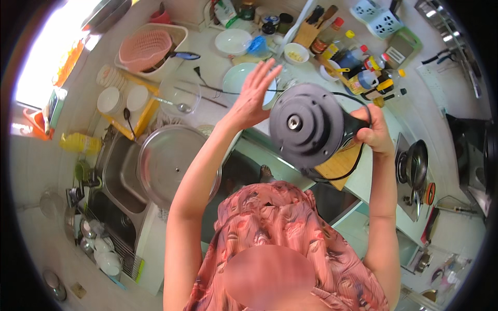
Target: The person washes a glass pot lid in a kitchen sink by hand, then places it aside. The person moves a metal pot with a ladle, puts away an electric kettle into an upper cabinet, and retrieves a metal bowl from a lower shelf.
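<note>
My right hand (374, 130) grips the side of a black electric appliance unit (328, 128), raised above the counter. Its round face, with stepped rings and a metal fitting in the middle, is turned up towards me. A black power cord (356, 165) loops round my right hand and the unit. My left hand (255, 95) is open at the unit's left edge, fingers spread; whether the thumb touches it I cannot tell. Beneath that hand lies a pale round plate (233, 77), partly hidden. The cord's plug (197, 70) rests on the counter beyond.
A large round metal lid (171, 163) lies beside the sink (124, 175) on the left. Several bottles (356, 62) and a bowl of chopped food (295, 54) stand at the back right. A wooden board (340, 165) lies below the unit; a wok (417, 163) sits far right.
</note>
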`<state>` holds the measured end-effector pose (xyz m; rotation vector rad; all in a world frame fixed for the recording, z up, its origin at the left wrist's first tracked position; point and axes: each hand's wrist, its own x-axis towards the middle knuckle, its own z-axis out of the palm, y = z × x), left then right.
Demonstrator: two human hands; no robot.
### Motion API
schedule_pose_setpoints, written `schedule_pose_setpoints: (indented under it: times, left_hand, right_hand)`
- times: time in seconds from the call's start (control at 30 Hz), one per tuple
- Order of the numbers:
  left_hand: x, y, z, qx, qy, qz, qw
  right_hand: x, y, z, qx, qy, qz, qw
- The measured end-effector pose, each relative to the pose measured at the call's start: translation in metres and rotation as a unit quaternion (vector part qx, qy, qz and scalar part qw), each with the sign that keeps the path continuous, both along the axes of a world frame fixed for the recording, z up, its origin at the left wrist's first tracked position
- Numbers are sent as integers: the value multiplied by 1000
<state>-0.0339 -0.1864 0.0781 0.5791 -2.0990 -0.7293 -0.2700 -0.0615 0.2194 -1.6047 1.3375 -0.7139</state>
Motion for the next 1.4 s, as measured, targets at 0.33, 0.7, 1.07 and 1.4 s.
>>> schedule_pose_setpoints:
  times: [0.33, 0.7, 1.07, 1.4]
  left_hand:
    - [-3, -8, -47, 276, -79, -82, 954]
    - [2, 34, 112, -381, -212, -123, 892]
    - [-61, 5, 252, -57, -317, -384, 865]
    - [-44, -6, 103, 322, -108, -389, 856]
  right_hand:
    - [-27, 13, 4, 23, -211, -165, 963]
    - [-17, -1, 23, -104, -198, -320, 921]
    - [35, 21, 21, -135, 168, -81, 973]
    - [58, 86, 5, -105, -305, -255, 912]
